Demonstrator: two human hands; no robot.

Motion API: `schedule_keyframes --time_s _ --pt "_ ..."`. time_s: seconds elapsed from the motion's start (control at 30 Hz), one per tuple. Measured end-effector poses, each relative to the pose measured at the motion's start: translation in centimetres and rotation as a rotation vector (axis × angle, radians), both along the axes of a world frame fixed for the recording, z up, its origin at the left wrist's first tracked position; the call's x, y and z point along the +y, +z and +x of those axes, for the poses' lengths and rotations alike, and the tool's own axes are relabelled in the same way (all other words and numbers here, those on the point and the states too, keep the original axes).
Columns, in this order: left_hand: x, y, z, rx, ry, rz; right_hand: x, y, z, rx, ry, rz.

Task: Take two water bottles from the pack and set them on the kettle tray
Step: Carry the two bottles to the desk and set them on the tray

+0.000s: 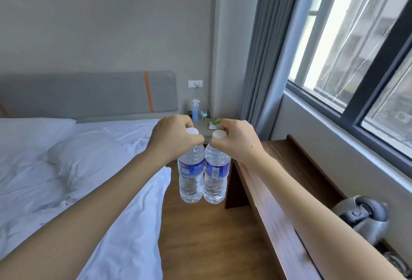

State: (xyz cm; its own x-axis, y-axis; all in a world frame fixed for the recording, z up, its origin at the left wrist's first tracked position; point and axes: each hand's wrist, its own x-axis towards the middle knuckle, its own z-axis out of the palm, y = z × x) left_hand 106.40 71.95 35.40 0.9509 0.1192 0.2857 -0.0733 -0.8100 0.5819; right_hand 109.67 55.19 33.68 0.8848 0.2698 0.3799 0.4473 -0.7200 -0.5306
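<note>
Two clear water bottles with blue labels and white caps hang side by side in the air above the wooden floor. My left hand (172,138) grips the neck of the left bottle (191,177). The right bottle (215,175) hangs from my right hand (237,139), which pinches it just under the cap. The two bottles touch each other. A steel kettle (363,215) stands on the wooden desk (281,219) at the lower right, behind my right forearm. The kettle's tray is mostly hidden; only a dark edge shows below the kettle. No pack is in view.
A bed with white sheets (124,212) and pillows fills the left. A bedside table (204,129) with a blue spray bottle (195,110) stands at the back. A strip of wooden floor (200,235) runs between bed and desk. A window and grey curtain (256,56) are on the right.
</note>
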Motion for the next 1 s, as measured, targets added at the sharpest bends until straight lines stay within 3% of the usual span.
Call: schedule_keyframes --time_s 0.23,0.47,0.7,1.0 --pt "-2.5 -0.1 7.3 0.006 0.001 0.010 -2.2 0.1 7.4 0.024 0.018 -0.022" --pt "-7.4 1.0 13.8 -0.062 -0.156 0.062 -7.9 0.6 11.2 0.016 -0.101 0.039" --pt "-13.9 0.1 18.3 -0.052 -0.430 -0.026 -13.7 0.4 11.0 -0.003 -0.397 0.055" --pt "-24.2 0.1 19.1 -0.075 -0.938 -0.043 -20.1 0.5 4.4 -0.080 -0.889 0.036"
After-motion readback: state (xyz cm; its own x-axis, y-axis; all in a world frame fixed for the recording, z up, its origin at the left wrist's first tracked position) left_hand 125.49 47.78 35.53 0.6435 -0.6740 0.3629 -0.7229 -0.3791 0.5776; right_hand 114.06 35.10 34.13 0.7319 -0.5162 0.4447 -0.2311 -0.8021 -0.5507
